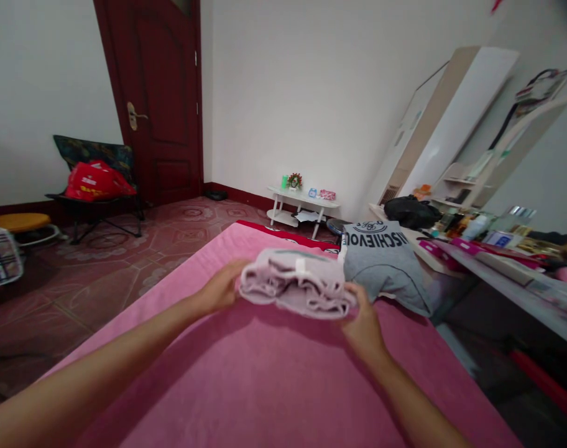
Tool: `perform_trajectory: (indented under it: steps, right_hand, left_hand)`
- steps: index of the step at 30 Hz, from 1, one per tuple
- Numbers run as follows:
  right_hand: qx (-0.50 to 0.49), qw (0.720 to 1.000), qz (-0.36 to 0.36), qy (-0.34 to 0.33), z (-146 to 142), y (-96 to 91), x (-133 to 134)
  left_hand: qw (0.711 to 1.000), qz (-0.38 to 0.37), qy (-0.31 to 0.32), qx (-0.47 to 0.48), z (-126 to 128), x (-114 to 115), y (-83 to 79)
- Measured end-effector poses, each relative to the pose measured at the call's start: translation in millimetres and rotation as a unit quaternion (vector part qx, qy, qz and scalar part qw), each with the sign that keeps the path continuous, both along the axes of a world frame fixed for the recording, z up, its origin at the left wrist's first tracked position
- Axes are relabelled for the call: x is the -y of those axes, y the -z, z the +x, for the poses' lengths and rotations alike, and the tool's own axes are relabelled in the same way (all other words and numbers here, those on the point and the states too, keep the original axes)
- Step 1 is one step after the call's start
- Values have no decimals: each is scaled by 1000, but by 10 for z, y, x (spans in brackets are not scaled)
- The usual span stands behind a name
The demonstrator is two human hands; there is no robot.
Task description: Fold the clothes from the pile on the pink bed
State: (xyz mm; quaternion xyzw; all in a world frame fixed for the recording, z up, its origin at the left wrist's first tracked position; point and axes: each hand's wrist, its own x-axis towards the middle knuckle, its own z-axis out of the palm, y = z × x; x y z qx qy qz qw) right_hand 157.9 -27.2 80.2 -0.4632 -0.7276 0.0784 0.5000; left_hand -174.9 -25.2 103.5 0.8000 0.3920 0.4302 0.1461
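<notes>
Two hands, one folded bundle: keep the ends level

The bundle [296, 285], a pale pinkish folded cloth, sits over the middle of the pink cover [265, 386], between the two hands. Its loose, wavy layers face the wearer, and a pale patch [301, 266] shows near the top. A shadow lies below it; whether its underside touches the cover, I cannot tell.

The left hand [226, 287] is curled partway closed on the left end, with most of its fingers hidden behind the cloth. The right hand [364, 326] is likewise partly closed, gripping the right end with fingers over the edge. Both hold the bundle; neither is spread wide.

To handle it well, I would keep equal pressure at both ends and the wrists level, since the right end looks slightly lower. Squeezing inward would probably buckle the middle, where the layers already gape. Lighter support from beneath, with thumbs over the top, should stop the inner folds slipping out towards the wearer.

The grey shirt [381, 270] lies just beyond the right hand, near the cover's right edge. Its flat lettered front is easily rumpled, so the right knuckles should stay clear of it.
</notes>
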Motion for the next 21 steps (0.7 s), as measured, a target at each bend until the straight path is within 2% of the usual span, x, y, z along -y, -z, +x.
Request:
perform_trajectory:
  steps: [1, 2, 3, 4, 5, 6, 8, 11, 12, 13, 14, 15, 16, 17, 18, 19, 20, 21]
  right_hand:
    - [51, 994, -64, -68, 103, 195, 137]
    - [75, 984, -102, -124, 194, 332, 254]
    - [86, 976, -135, -150, 264, 393, 342]
    - [89, 970, -158, -164, 303, 370, 396]
    - [81, 971, -164, -155, 306, 260, 414]
    - [68, 976, -159, -133, 272, 71, 396]
    - [34, 993, -92, -61, 112, -484, 264]
    - [12, 997, 70, 4, -242, -1415, -72]
    - [14, 992, 124, 16, -360, -1649, -198]
    - [29, 985, 165, 32, -469, -1807, -323]
    - [49, 978, 192, 57, -565, -1871, -442]
    - [75, 973, 201, 88, -647, -1836, -553]
    - [106, 968, 190, 123, -714, -1700, -652]
    - [144, 965, 157, 156, -766, -1476, -737]
    - [180, 960, 108, 185, -806, -1183, -807]
    - [227, 953, 32, 197, -833, -850, -865]
    - [281, 940, -54, 188, -849, -508, -913]
    - [298, 933, -97, 178, -856, -187, -953]
  left_hand:
    - [996, -53, 50, -60, -85, 129, 157]
    - [991, -76, 75, -82, -172, 222, 261]
    - [984, -99, 101, -109, -254, 273, 304]
    - [980, -110, 108, -126, -319, 281, 280]
    - [979, -112, 96, -140, -357, 247, 191]
    - [977, -112, 80, -161, -359, 176, 44]
    - [979, -82, 2, -184, -238, -43, -385]
    - [977, 6, -54, -207, 203, -423, -1123]
    - [975, 37, -84, -201, 380, -534, -1317]
    - [971, 56, -124, -195, 554, -632, -1454]
    - [966, 75, -151, -195, 715, -714, -1518]
    - [962, 95, -171, -190, 855, -780, -1497]
    - [959, 107, -185, -185, 972, -831, -1389]
    - [958, 110, -193, -184, 1064, -868, -1200]
    - [958, 106, -197, -178, 1132, -893, -942]
    - [956, 72, -209, -191, 1178, -911, -639]
    - [952, 32, -218, -214, 1205, -927, -319]
    - [950, 7, -214, -229, 1217, -943, -10]
